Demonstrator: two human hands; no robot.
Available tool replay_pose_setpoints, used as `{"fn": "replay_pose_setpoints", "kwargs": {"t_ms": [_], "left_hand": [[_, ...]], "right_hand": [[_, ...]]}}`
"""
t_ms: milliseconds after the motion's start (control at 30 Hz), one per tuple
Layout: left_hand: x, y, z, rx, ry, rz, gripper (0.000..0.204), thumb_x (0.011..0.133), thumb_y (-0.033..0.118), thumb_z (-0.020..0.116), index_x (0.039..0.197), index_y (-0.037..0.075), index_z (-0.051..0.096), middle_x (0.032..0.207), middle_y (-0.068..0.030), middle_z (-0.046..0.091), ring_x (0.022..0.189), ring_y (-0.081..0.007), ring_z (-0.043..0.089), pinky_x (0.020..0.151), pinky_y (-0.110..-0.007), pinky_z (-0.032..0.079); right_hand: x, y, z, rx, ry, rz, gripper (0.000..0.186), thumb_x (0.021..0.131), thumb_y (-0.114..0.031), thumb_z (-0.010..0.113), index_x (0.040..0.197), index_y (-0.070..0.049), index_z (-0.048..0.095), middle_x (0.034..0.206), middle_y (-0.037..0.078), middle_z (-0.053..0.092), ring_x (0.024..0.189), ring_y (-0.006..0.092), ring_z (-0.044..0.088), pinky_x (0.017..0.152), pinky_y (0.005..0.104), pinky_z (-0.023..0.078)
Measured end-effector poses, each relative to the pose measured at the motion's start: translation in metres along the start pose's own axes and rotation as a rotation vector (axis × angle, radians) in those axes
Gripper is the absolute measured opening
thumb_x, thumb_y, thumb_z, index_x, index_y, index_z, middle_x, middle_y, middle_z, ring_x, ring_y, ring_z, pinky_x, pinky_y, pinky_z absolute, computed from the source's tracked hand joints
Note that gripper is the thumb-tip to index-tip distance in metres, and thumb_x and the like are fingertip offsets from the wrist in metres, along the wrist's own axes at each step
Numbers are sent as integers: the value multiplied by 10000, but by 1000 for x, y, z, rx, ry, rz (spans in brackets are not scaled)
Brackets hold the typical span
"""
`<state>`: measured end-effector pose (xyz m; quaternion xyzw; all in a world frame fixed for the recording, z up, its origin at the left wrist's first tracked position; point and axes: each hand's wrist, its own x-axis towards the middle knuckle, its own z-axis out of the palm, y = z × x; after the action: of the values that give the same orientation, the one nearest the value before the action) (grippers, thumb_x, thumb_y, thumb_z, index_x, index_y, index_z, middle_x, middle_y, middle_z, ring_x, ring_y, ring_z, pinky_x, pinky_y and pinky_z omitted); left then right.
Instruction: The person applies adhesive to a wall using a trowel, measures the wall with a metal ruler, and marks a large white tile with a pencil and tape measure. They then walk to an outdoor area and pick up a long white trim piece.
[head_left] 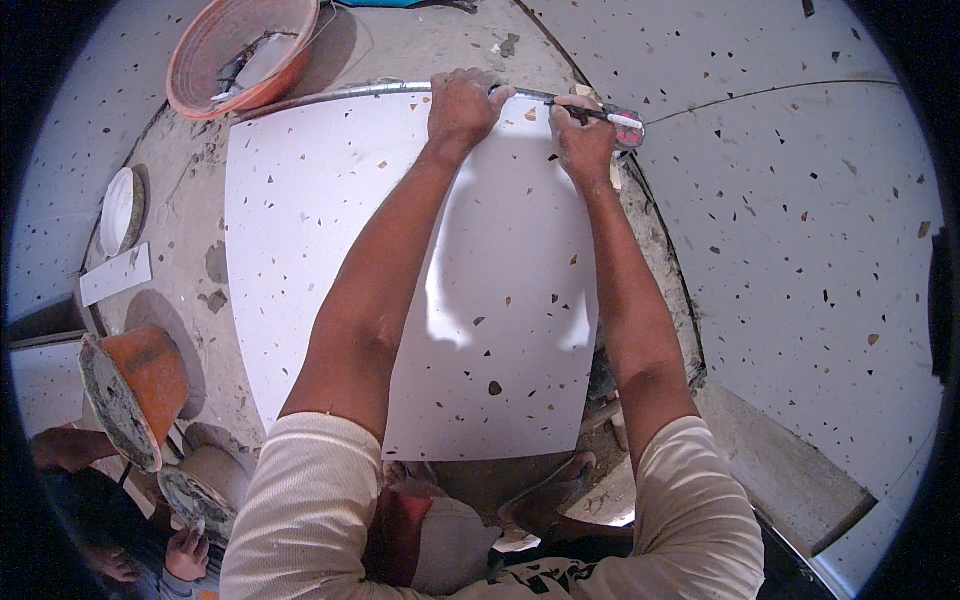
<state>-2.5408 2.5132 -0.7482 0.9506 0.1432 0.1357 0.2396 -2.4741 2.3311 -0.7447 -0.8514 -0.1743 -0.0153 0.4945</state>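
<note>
A large white speckled tile (500, 250) lies beneath my forearms. Along its far edge runs a thin metal bar (375, 91). My left hand (462, 110) grips the bar near its middle, fingers bent over the far side and thumb out to the right. At the tile's far right corner, my right hand (585, 145) pinches a black-and-white marker (590, 112), its dark end pointing left along the bar. Just beyond that hand sits a pink and dark object (630, 128), partly covered, whose kind I cannot make out.
An orange basin (290, 80) with scraps inside stands far left. Left lie a white round lid-like piece (122, 212) and a tile offcut (116, 274). Nearer are a mortar-crusted orange bucket (150, 380), another bucket (215, 480) and another person's hand (186, 553). Speckled tiles (800, 220) extend right.
</note>
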Motion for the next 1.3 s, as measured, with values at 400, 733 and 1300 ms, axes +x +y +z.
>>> {"fn": "replay_pose_setpoints", "kwargs": {"t_ms": [400,733,1300], "left_hand": [[1,-4,7,-65,110,63,373,904,426,594,984,86,726,1004,-106,681,1004,-283,587,935,-448,367],[-3,-2,5,-18,223,141,292,894,359,606,952,97,719,993,-97,656,991,-299,569,940,-467,353],[-47,51,-18,109,263,215,220,752,56,548,949,58,645,994,-167,618,1066,-310,556,1018,-611,292]], "right_hand": [[-4,-10,-6,83,23,63,175,806,-155,698,942,-45,709,881,131,701,820,223,665,797,344,510],[3,-23,-102,-591,-161,-420,350,896,-288,605,1197,-111,620,1107,158,636,1064,364,558,963,472,411],[23,47,-118,-673,-315,-375,632,757,-290,713,1288,-24,500,1233,244,552,1168,415,505,1030,493,373]]}}
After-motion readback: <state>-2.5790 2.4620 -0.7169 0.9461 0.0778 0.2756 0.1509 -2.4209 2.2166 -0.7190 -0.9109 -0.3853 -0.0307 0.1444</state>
